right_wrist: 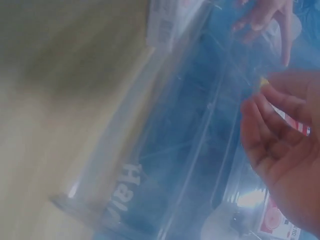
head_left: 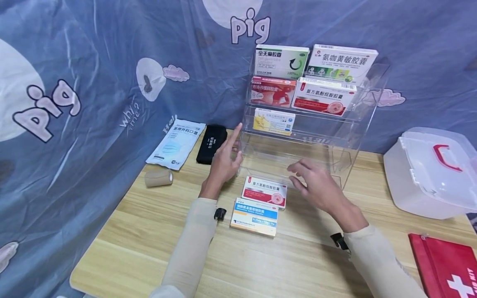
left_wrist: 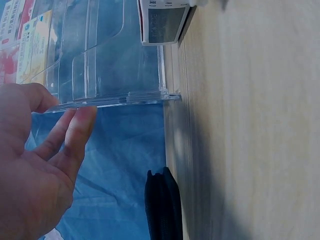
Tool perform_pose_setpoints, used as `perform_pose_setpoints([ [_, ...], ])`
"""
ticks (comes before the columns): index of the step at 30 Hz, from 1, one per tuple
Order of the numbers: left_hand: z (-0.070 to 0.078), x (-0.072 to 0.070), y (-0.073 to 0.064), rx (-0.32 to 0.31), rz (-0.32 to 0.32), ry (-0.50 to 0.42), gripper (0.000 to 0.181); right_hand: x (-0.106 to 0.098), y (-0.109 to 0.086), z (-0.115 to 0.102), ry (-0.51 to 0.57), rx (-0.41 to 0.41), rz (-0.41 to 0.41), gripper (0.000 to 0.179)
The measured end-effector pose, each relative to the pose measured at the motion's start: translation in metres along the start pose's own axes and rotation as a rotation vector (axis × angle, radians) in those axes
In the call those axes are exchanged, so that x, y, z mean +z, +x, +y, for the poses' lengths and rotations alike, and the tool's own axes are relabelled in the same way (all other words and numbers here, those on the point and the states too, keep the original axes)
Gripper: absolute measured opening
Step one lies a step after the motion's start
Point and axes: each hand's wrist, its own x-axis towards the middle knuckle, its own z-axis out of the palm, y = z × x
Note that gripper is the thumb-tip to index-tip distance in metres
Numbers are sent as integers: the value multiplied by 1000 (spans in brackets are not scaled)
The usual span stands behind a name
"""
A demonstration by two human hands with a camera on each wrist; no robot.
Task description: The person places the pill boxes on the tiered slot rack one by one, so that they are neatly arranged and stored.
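Note:
A clear stepped display rack (head_left: 305, 155) stands on the table with medicine boxes on its upper tiers. My left hand (head_left: 224, 163) holds the rack's left side panel, thumb on one face and fingers on the other in the left wrist view. My right hand (head_left: 316, 184), fingers loosely bent, hovers in front of the lower tiers with nothing visible in it. A yellow-and-white box (head_left: 273, 121) sits alone on the third tier. Between the forearms lie a red-and-white medicine box (head_left: 264, 191) and, nearer me, a blue, white and orange one (head_left: 254, 217).
Left of the rack are a black pouch (head_left: 211, 145), a mask packet (head_left: 177, 144) and a tan bandage roll (head_left: 158, 179). A translucent lidded bin (head_left: 421, 174) and a red first-aid pouch (head_left: 443, 265) occupy the right. Blue printed cloth (head_left: 112, 82) hangs behind.

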Motion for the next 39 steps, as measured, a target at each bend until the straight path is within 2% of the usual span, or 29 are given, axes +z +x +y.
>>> perform_pose_setpoints([
  [6, 0, 0, 0, -5, 0, 1, 91, 11, -13, -3, 16, 22, -157, 24],
  [9, 0, 0, 0, -7, 1, 2, 91, 18, -17, -3, 16, 25, -197, 27],
  [17, -2, 1, -1, -4, 3, 4, 91, 31, -23, -5, 8, 22, -174, 26],
  [22, -2, 1, 0, 11, 8, 3, 90, 36, -26, -7, -8, 26, -230, 27],
  [26, -3, 1, 0, 12, 7, 8, 89, 41, -28, -11, -33, 23, -239, 27],
  [36, 0, 0, 0, -8, 0, 14, 91, 38, -36, -22, -56, 56, -274, 27],
  [39, 0, 0, 0, 1, 7, 16, 91, 36, -39, -24, -23, 95, -297, 26],
])
